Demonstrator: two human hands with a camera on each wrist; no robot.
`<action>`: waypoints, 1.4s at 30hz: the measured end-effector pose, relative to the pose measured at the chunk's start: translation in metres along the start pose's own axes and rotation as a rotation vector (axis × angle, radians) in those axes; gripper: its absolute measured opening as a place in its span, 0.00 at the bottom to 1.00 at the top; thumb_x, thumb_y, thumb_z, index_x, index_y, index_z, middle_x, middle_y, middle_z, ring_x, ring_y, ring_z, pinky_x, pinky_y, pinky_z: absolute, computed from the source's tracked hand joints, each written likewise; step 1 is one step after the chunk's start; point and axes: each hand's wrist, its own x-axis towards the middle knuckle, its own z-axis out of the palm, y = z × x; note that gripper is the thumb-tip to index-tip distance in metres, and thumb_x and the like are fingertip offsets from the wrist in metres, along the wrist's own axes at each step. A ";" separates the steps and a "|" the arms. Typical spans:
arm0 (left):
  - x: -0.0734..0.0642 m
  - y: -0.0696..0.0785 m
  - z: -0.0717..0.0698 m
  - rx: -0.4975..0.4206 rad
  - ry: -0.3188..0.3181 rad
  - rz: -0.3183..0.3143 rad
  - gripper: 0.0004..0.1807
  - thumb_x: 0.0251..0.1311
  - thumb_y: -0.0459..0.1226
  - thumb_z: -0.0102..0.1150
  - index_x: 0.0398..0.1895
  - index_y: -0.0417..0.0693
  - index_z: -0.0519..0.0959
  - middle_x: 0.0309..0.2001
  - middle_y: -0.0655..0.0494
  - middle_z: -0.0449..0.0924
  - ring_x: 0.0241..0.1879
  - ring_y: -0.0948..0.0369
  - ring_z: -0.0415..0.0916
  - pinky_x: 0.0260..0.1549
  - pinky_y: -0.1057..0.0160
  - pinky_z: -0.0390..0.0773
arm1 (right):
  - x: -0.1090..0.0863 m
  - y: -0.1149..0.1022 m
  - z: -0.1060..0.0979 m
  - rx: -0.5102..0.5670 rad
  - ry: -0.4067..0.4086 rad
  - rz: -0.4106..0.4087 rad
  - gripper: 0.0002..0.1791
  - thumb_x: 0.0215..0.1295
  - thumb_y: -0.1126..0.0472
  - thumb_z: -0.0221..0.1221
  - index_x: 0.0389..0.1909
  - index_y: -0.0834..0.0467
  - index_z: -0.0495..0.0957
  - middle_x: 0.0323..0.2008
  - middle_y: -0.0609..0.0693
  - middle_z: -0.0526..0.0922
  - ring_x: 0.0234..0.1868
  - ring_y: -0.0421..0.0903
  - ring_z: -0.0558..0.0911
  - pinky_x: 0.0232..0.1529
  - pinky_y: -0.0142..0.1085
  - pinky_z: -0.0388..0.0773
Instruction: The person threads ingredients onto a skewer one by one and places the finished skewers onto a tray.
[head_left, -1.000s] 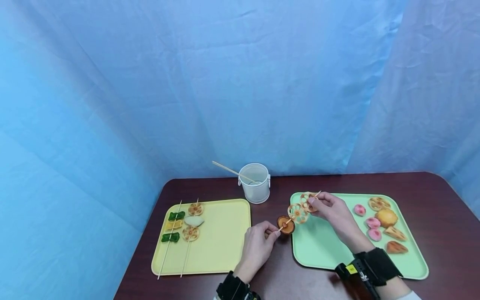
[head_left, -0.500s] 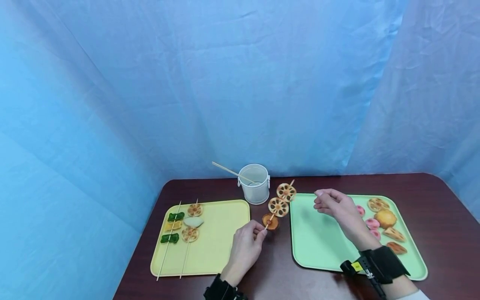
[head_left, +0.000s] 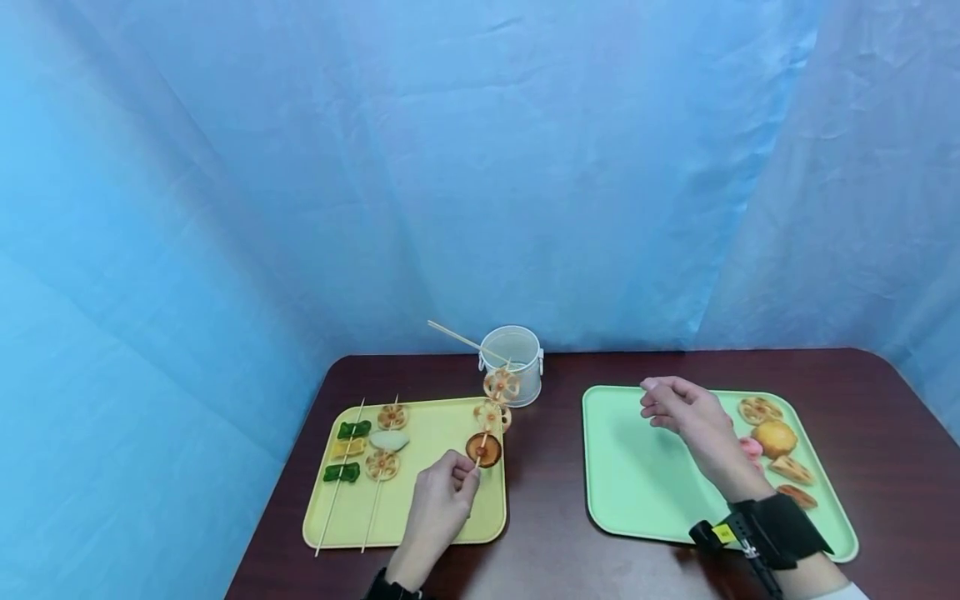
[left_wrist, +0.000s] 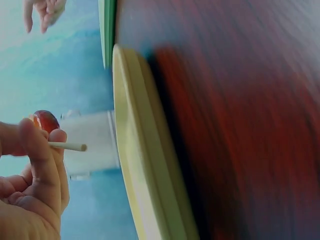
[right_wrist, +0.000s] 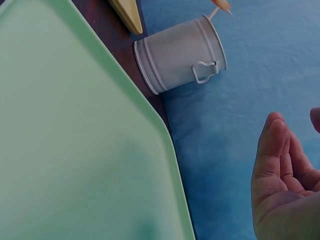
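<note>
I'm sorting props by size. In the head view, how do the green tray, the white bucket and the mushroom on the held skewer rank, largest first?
1. green tray, by far the largest
2. white bucket
3. mushroom, smallest, on the skewer that the left hand pinches

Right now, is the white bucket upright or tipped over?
Upright: the white bucket stands on the table, its mouth facing up, one bare skewer leaning inside.

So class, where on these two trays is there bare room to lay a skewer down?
The green tray is bare left of the food pieces. The yellow tray is bare right of the finished skewers; its left side is crowded.
</note>
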 end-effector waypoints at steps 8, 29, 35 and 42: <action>-0.004 -0.018 -0.026 0.087 0.045 -0.141 0.06 0.54 0.30 0.66 0.25 0.48 0.79 0.21 0.64 0.79 0.15 0.72 0.73 0.23 0.68 0.76 | -0.001 -0.002 -0.002 0.021 -0.003 -0.001 0.22 0.76 0.44 0.59 0.53 0.60 0.78 0.40 0.49 0.83 0.42 0.44 0.84 0.46 0.34 0.83; -0.005 -0.052 -0.057 0.152 -0.010 -0.362 0.02 0.56 0.30 0.60 0.28 0.43 0.80 0.18 0.61 0.79 0.11 0.66 0.76 0.17 0.63 0.75 | -0.003 0.001 -0.002 0.064 -0.026 -0.005 0.21 0.76 0.47 0.60 0.55 0.61 0.77 0.40 0.49 0.83 0.43 0.46 0.84 0.46 0.34 0.83; -0.007 -0.055 -0.057 0.181 -0.029 -0.363 0.03 0.56 0.30 0.58 0.28 0.44 0.80 0.18 0.62 0.79 0.12 0.67 0.76 0.21 0.61 0.75 | -0.005 0.002 -0.001 0.067 -0.031 0.002 0.22 0.76 0.47 0.60 0.56 0.62 0.77 0.41 0.50 0.83 0.44 0.48 0.84 0.47 0.35 0.83; -0.004 -0.055 -0.059 0.231 -0.044 -0.361 0.05 0.60 0.34 0.62 0.26 0.46 0.81 0.17 0.63 0.77 0.13 0.65 0.74 0.19 0.61 0.74 | -0.006 0.003 0.000 0.036 -0.017 0.008 0.24 0.75 0.46 0.60 0.57 0.63 0.76 0.42 0.52 0.83 0.44 0.49 0.84 0.48 0.37 0.84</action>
